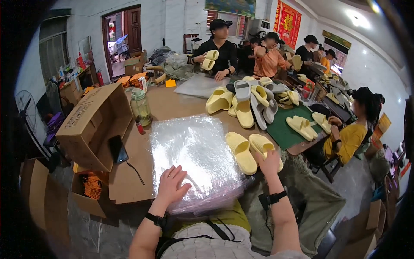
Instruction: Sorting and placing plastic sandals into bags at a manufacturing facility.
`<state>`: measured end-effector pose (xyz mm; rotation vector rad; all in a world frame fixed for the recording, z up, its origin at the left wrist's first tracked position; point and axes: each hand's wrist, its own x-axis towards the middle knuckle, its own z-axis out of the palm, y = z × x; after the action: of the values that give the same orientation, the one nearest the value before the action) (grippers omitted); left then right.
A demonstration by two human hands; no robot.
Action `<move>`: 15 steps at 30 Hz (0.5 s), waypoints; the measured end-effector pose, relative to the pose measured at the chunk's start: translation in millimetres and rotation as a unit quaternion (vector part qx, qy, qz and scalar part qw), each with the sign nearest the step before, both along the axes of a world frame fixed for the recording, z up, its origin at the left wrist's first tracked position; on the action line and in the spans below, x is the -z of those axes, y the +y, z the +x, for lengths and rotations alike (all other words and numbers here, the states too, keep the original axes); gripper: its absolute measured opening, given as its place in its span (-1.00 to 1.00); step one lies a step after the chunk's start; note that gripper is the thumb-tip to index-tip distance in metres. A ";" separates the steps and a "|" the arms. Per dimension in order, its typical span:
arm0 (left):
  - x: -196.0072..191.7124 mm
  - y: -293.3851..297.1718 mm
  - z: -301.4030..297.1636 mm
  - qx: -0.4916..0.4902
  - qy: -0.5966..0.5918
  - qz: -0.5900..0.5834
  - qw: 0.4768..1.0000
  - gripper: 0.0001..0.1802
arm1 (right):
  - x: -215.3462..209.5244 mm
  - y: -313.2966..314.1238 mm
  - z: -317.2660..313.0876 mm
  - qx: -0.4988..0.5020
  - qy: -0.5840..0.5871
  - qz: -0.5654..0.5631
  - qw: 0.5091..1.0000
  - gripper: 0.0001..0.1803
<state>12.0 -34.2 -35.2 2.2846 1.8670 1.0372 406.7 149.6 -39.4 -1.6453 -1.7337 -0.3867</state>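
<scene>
I'm stretching both forearms up toward the stack of clear plastic bags (192, 151), a black wristband (156, 219) circling each wrist, two in all. My left hand (173, 184) is lying palm down on the stack's near edge, fingers and thumb spreading, gripping nothing. And over to the right of the stack, my right hand (269, 164) is bending down onto one yellow slipper (260, 143), fingers touching it; whether they're pinching or merely resting, I can't tell. Its mate (238, 149) is lying between that one and the bags, making two yellow slippers just beside the stack.

Left of the stack, one dark phone (117, 149) is lying with its cord trailing, and one open carton (92, 125) is standing on its side farther left. Past the stack's far left corner, one small red bottle (139, 127) and one green-lidded jar (140, 108) are standing together. Beyond the stack to the right, yellow and grey slippers are heaping up, overlapping too much for counting. Farther off, straight beyond the bags, one co-worker in black (224, 52) is holding yellow footwear (210, 59).
</scene>
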 end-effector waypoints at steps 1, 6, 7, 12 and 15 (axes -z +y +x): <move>0.7 0.5 -0.5 -0.001 0.000 0.001 1.000 -0.40 | 4.6 7.4 -0.6 -0.001 0.000 0.001 1.000 -0.52; 1.0 1.0 -1.0 -0.009 0.004 -0.014 1.000 -0.41 | -9.7 33.7 -43.8 -0.141 0.052 -0.202 0.968 -0.35; 0.0 -1.2 -1.2 -0.008 0.000 -0.015 1.000 -0.41 | -12.9 32.3 -53.0 -0.150 0.065 -0.192 0.968 -0.36; 1.0 5.5 1.5 0.011 -0.016 -0.024 1.000 -0.39 | 7.7 63.1 -48.7 -0.068 0.014 -0.101 0.992 -0.59; -7.7 -1.0 -2.5 0.010 -0.026 -0.069 0.997 -0.35 | 5.4 55.9 -38.6 -0.101 0.008 -0.137 0.985 -0.65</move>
<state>9.5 -35.2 -27.5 2.1743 1.8310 0.9249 368.1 205.5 -44.8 -1.6301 -1.9906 -0.0393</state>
